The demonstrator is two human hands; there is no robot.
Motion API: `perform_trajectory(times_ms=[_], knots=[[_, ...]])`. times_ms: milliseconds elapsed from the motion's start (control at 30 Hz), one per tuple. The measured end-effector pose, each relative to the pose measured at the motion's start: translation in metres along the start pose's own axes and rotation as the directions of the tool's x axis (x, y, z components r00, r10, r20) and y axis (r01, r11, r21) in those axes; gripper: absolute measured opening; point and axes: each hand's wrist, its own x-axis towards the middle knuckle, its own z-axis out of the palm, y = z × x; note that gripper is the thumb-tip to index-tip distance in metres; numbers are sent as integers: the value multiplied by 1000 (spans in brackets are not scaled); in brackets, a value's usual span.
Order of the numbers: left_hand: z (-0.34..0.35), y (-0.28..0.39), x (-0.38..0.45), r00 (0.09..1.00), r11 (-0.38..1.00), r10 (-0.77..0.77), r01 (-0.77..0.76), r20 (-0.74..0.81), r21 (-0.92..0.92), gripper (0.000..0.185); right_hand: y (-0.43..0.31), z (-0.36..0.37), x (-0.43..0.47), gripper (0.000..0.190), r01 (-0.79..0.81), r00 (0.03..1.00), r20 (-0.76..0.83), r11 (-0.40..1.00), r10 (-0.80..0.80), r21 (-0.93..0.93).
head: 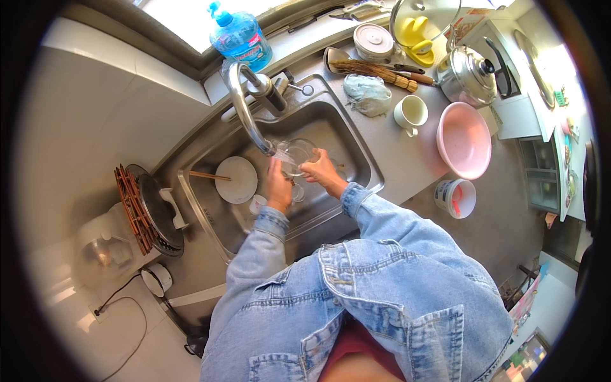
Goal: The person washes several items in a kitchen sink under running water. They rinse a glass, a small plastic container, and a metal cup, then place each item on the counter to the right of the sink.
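Note:
Both hands hold a clear glass bowl (301,152) under water running from the chrome faucet (248,112). My left hand (279,185) grips its near left side, and my right hand (324,172) has its right rim, thumb and fingers bent over the edge. Below them is the stainless steel sink (329,122). In its left part lies a white plate (236,184) with wooden chopsticks (205,175) across its edge. A small white cup (258,204) and a small clear glass (298,192) rest near my left hand. The sink floor under the bowl is partly hidden.
Right of the sink stand a white mug (411,114), a crumpled cloth (367,94), a straw brush (372,71), a steel kettle (465,79) and a pink basin (464,140). A blue soap bottle (243,43) stands behind the faucet. A pot lid (162,207) leans at the left.

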Motion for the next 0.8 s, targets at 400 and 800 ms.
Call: perform_trajectory(times_ms=[400, 800], knots=[[16, -31, 9, 984, 959, -132, 158, -123, 235, 33, -26, 7, -34, 97, 186, 915, -132, 690, -381, -700], [4, 23, -10, 999, 947, -20, 7, -38, -321, 39, -22, -21, -56, 93, 411, 786, 5, 517, -618, -751]])
